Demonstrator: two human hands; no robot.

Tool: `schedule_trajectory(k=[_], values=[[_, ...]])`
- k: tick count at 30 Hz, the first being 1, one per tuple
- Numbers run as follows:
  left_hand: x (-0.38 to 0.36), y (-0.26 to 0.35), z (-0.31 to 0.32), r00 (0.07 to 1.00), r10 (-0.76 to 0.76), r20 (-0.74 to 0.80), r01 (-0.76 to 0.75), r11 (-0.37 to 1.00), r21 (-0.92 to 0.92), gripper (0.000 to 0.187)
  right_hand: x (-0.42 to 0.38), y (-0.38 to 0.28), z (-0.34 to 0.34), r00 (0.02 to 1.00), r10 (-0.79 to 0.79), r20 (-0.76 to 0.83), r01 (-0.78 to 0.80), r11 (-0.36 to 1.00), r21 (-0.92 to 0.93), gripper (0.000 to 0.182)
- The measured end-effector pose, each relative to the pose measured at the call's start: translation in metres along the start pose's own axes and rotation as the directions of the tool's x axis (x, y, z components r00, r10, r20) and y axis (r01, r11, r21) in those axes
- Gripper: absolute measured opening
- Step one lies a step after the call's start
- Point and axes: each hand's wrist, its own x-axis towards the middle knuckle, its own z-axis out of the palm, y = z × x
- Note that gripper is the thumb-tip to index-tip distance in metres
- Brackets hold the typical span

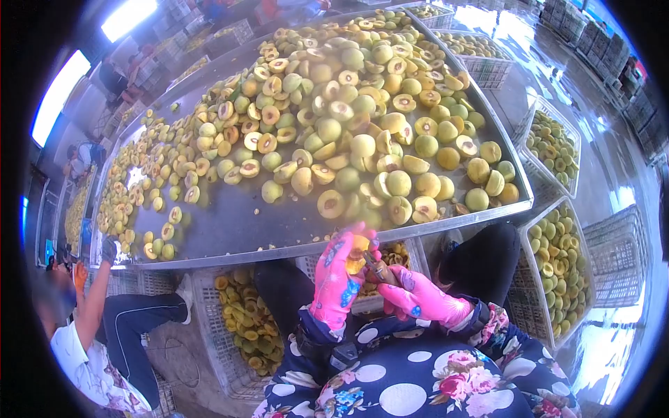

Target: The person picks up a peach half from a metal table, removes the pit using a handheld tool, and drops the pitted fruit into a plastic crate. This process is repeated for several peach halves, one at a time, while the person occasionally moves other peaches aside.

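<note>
My left hand [335, 280], in a pink patterned glove, is closed around a yellow peach half [357, 253] just past the table's near edge. In my right hand [423, 299], gloved alike, is a small pitting knife [381, 269] with a brownish handle; its tip meets the fruit or lies very close to it. Beyond my hands, a large heap of yellow-green peaches [362, 145], many cut in half with red-brown centres, covers much of the metal table [237, 233]. Under my hands, a crate [417, 256] partly hidden by them holds peach pieces.
A crate of cut peaches [251, 324] stands below the table on my left. Full crates [557, 272] line the right side, beside an upright grey crate [613, 254]. At the left, another person [97, 348] sits by the table with an arm at its edge.
</note>
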Motion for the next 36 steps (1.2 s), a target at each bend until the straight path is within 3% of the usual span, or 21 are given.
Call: schedule_trajectory(k=[4,7,15,18,21,24,26,27,30,33,36], values=[[-0.004,-0.006,0.009,0.993,0.098,-0.068,-0.095,0.994,0.049,0.028,-0.001,0.001,0.002,1.0,0.011,-0.022,-0.011,1.0,0.017,0.028],[-0.007,-0.009,0.014,0.99,0.049,-0.13,-0.05,0.999,-0.003,0.028,0.0,0.003,0.005,1.0,0.008,-0.024,-0.007,0.999,0.04,0.028],[-0.005,-0.027,0.021,0.948,0.239,-0.212,-0.208,0.965,0.16,0.03,-0.001,0.001,0.011,1.0,-0.024,0.003,0.023,0.997,0.08,0.029],[0.0,-0.035,0.017,0.931,0.276,-0.237,-0.24,0.956,0.171,0.031,0.005,0.012,0.009,1.0,-0.005,0.007,0.005,1.0,-0.003,0.027],[0.0,-0.039,0.01,0.948,0.241,-0.207,-0.209,0.964,0.163,0.029,0.015,0.032,0.005,0.901,-0.432,-0.029,0.385,0.83,-0.405,0.02],[0.001,-0.042,-0.001,0.969,0.185,-0.163,-0.155,0.972,0.178,0.029,0.017,0.029,-0.001,0.841,-0.541,0.022,0.472,0.713,-0.519,0.025],[0.002,-0.045,-0.006,0.973,0.181,-0.14,-0.152,0.969,0.196,0.03,0.011,0.019,-0.004,0.989,-0.133,0.071,0.14,0.984,-0.113,0.027],[0.002,-0.045,-0.006,0.972,0.194,-0.131,-0.165,0.965,0.204,0.032,0.008,0.017,-0.006,0.984,0.068,0.162,-0.083,0.993,0.085,0.028],[0.003,-0.051,-0.011,0.971,0.222,-0.093,-0.208,0.969,0.133,0.035,0.011,0.017,-0.013,0.93,0.093,0.355,-0.174,0.963,0.206,0.029],[0.003,-0.056,-0.012,0.985,0.17,-0.037,-0.172,0.984,-0.043,0.038,0.006,0.018,-0.007,0.915,0.019,0.403,-0.257,0.798,0.546,0.031],[0.001,-0.051,-0.01,0.995,0.093,-0.045,-0.099,0.983,-0.154,0.039,0.008,0.023,-0.007,0.901,-0.026,0.432,-0.285,0.716,0.637,0.03]])
